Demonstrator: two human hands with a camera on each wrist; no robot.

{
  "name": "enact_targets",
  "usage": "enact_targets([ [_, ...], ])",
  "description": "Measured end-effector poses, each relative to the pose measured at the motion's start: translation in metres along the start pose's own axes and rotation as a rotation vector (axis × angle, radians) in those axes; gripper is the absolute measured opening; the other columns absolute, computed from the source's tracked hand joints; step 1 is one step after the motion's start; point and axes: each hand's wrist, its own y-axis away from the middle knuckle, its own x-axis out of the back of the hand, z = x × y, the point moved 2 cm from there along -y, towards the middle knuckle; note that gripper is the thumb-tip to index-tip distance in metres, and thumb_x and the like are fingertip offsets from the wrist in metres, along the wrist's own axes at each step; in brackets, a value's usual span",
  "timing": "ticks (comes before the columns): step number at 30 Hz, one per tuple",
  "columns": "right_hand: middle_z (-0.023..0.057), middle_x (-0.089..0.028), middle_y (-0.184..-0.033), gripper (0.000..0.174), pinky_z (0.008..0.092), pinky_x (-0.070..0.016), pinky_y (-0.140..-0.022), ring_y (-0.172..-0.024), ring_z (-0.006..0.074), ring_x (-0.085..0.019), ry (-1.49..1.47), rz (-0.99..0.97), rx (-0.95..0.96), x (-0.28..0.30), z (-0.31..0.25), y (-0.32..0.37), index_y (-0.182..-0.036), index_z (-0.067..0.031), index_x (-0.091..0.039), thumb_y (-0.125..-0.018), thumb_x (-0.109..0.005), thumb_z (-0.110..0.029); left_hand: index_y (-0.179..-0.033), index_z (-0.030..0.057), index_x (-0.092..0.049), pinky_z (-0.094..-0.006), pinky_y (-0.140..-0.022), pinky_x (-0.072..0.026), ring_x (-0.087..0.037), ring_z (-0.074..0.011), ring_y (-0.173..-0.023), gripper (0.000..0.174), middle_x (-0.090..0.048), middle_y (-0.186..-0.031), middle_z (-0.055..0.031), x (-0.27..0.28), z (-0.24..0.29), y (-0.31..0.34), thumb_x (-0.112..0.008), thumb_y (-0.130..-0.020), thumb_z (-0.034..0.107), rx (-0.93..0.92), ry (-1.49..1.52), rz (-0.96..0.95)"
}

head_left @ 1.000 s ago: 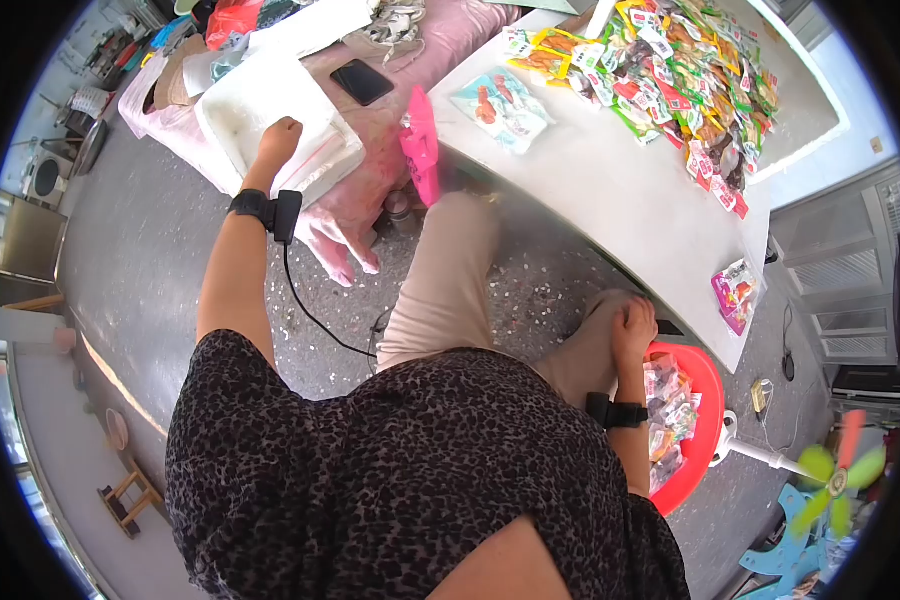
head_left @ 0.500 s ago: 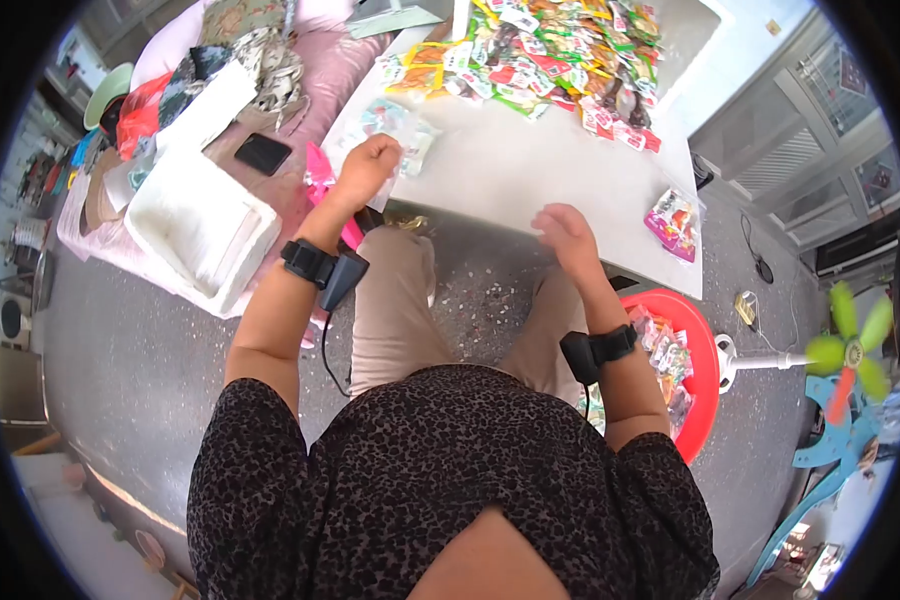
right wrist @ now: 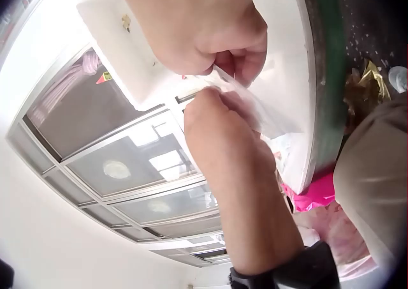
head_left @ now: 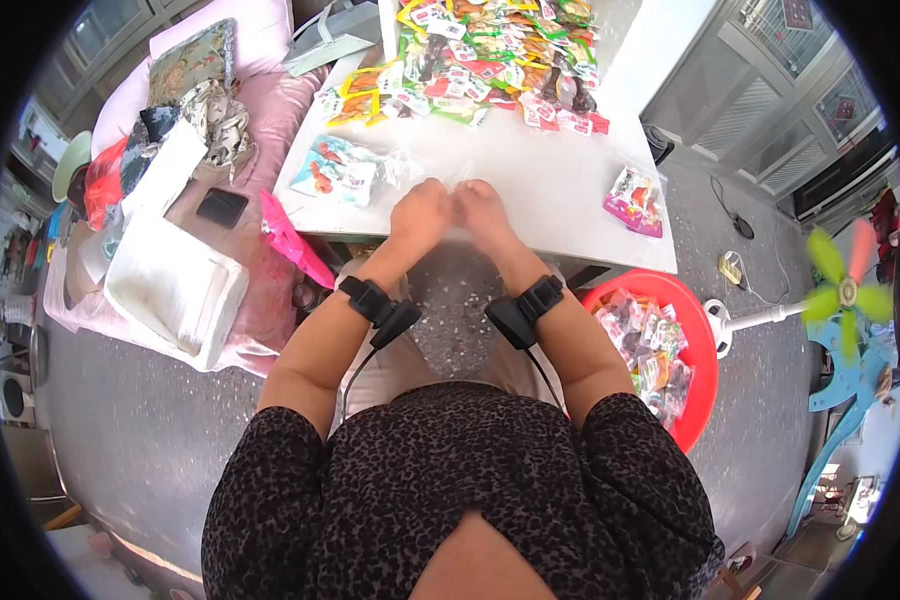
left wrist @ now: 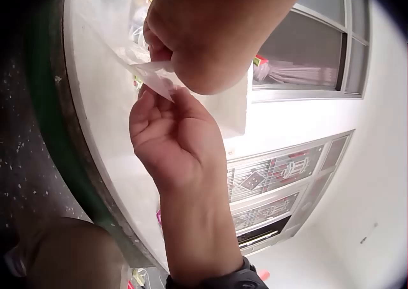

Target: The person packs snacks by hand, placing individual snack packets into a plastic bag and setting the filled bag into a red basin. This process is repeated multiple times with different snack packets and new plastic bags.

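Over the near edge of the white table [head_left: 540, 215], my two hands meet almost knuckle to knuckle. A thin clear plastic bag [left wrist: 156, 78] spans their fingertips. My left hand [head_left: 422, 213] pinches one side of its edge; my right hand [head_left: 485, 212] pinches the other, as both wrist views show. In the right wrist view the film [right wrist: 264, 113] hangs past the left hand's fingers. A blue-and-white printed packet [head_left: 335, 172] lies on the table to the left. Heaped behind are colourful sealed snack packets [head_left: 490, 65].
A pink-purple packet [head_left: 635, 205] lies at the table's right corner. Below it stands a red basin [head_left: 708, 375] of small packets, with a fan [head_left: 848, 292] beyond. Left are a white foam box [head_left: 175, 290], a phone [head_left: 222, 206] and a pink bag [head_left: 295, 243].
My left hand has come from the foam box, past the printed packet, to the table's front. My right hand has risen from beside the basin to meet it. Both now hold the bag.
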Motion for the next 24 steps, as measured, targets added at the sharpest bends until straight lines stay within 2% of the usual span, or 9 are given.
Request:
enact_targets([
  [3, 0.0067, -0.052, -0.068, 0.014, 0.0244, -0.0427, -0.054, -0.060, 0.0134, -0.052, 0.123, 0.096, 0.077, 0.007, -0.007, -0.002, -0.086, -0.0002, -0.046, -0.079, -0.045, -0.013, -0.069, 0.0024, -0.046, -0.0415, -0.054, -0.0424, -0.053, -0.0337, -0.058, 0.014, -0.054, -0.066, -0.0172, 0.004, -0.001, -0.008, -0.045, -0.073, 0.016, -0.065, -0.121, 0.089],
  [6, 0.0074, -0.053, -0.067, 0.014, 0.0240, -0.0427, -0.054, -0.060, 0.0138, -0.052, 0.337, 0.155, 0.078, 0.024, -0.008, -0.013, -0.084, 0.0003, -0.047, -0.076, -0.045, -0.011, -0.067, 0.0035, -0.045, -0.0412, -0.048, -0.0426, -0.053, -0.0316, -0.051, 0.011, -0.053, -0.063, -0.0174, 0.004, -0.003, -0.016, -0.046, -0.071, 0.014, -0.173, -0.264, 0.163],
  [9, 0.0070, -0.054, -0.069, 0.013, 0.0242, -0.0424, -0.054, -0.060, 0.0132, -0.052, 0.438, 0.079, 0.131, 0.032, -0.008, -0.019, -0.081, -0.0002, -0.050, -0.074, -0.047, -0.011, -0.067, 0.0040, -0.045, -0.0406, -0.050, -0.0427, -0.053, -0.0314, -0.054, 0.011, -0.054, -0.064, -0.0167, -0.021, -0.004, -0.017, -0.045, -0.071, 0.014, -0.064, -0.163, 0.057],
  [12, 0.0059, -0.054, -0.070, 0.014, 0.0247, -0.0421, -0.054, -0.061, 0.0118, -0.052, 0.599, 0.030, 0.112, 0.042, -0.012, -0.031, -0.080, -0.0012, -0.051, -0.072, -0.049, -0.012, -0.080, 0.0047, -0.046, -0.0424, -0.057, -0.0412, -0.053, -0.0328, -0.063, 0.014, -0.054, -0.069, -0.0161, -0.044, -0.005, -0.015, -0.044, -0.076, 0.018, -0.033, -0.061, -0.071],
  [15, 0.0074, -0.054, -0.066, 0.014, 0.0267, -0.0426, -0.056, -0.060, 0.0140, -0.053, 0.879, -0.166, 0.165, 0.060, -0.030, -0.042, -0.079, -0.0014, -0.052, -0.072, -0.050, -0.013, -0.078, 0.0047, -0.047, -0.0422, -0.058, -0.0408, -0.053, -0.0325, -0.064, 0.013, -0.054, -0.069, -0.0156, -0.069, -0.017, -0.018, -0.044, -0.075, 0.018, -0.020, -0.077, -0.108],
  [18, 0.0087, -0.056, -0.070, 0.017, 0.0280, -0.0429, -0.059, -0.063, 0.0163, -0.054, 0.625, -0.055, 0.141, 0.102, -0.050, -0.074, -0.080, -0.0022, -0.054, -0.070, -0.054, -0.016, -0.075, 0.0048, -0.048, -0.0418, -0.057, -0.0404, -0.052, -0.0322, -0.064, 0.012, -0.053, -0.068, -0.0144, -0.080, -0.019, -0.020, -0.044, -0.075, 0.016, -0.087, -0.093, -0.073],
  [20, 0.0109, -0.056, -0.074, 0.019, 0.0306, -0.0426, -0.063, -0.070, 0.0231, -0.055, 1.020, 0.167, 0.572, 0.131, -0.068, -0.106, -0.080, -0.0030, -0.053, -0.069, -0.054, -0.018, -0.073, 0.0048, -0.048, -0.0414, -0.057, -0.0402, -0.051, -0.0318, -0.063, 0.010, -0.053, -0.068, -0.0135, -0.083, -0.017, -0.021, -0.045, -0.074, 0.014, -0.114, -0.103, -0.052],
  [24, 0.0148, -0.054, -0.080, 0.024, 0.0354, -0.0428, -0.067, -0.078, 0.0293, -0.053, 1.283, 0.428, 0.623, 0.161, -0.092, -0.150, -0.085, -0.0029, -0.050, -0.068, -0.055, -0.017, -0.071, 0.0050, -0.047, -0.0406, -0.056, -0.0401, -0.051, -0.0309, -0.064, 0.007, -0.052, -0.067, -0.0124, -0.079, -0.015, -0.020, -0.047, -0.071, 0.012, -0.126, -0.071, -0.041],
])
